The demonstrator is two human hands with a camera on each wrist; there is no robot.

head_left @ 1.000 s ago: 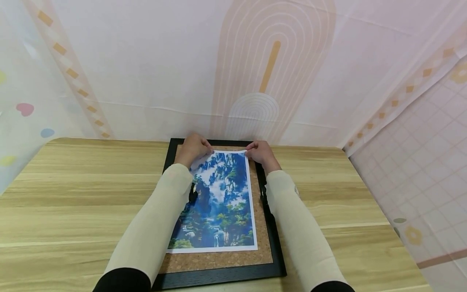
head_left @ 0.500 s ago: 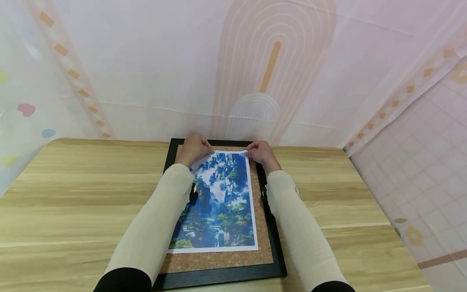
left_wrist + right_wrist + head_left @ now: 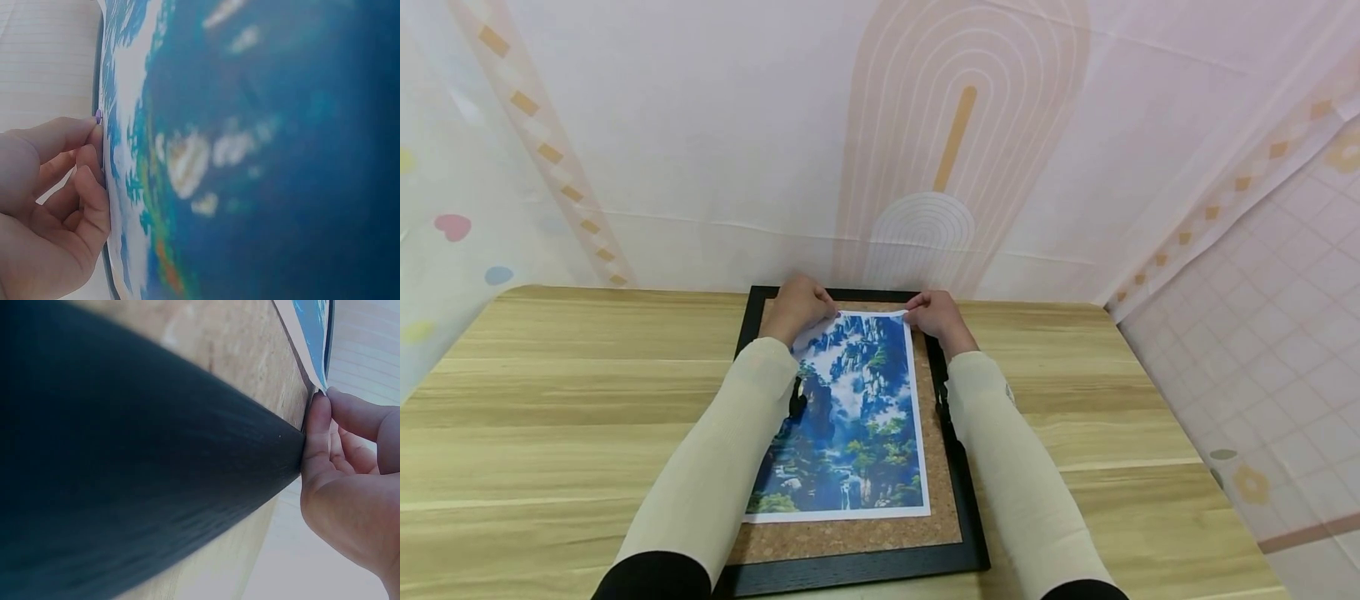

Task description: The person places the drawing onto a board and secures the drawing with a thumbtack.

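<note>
So you've got one landscape print [image 3: 842,417] lying on the cork panel [image 3: 942,467] of one black-framed board [image 3: 850,571], and the board sits flat on the wooden table [image 3: 550,400], near the far edge by the wall. The print's long axis runs near-to-far, straight away from you, and both hands are up at its far short edge. Your left hand [image 3: 796,307] pinches the far left corner, your right hand [image 3: 934,313] pinches the far right corner, fingers curled on the paper in both cases. That far edge looks slightly lifted off the cork while the near edge lies flat. Neither hand is closer; they're level, one per corner. The left wrist view shows something small and purple [image 3: 98,115] at your fingertips; can't tell what.
</note>
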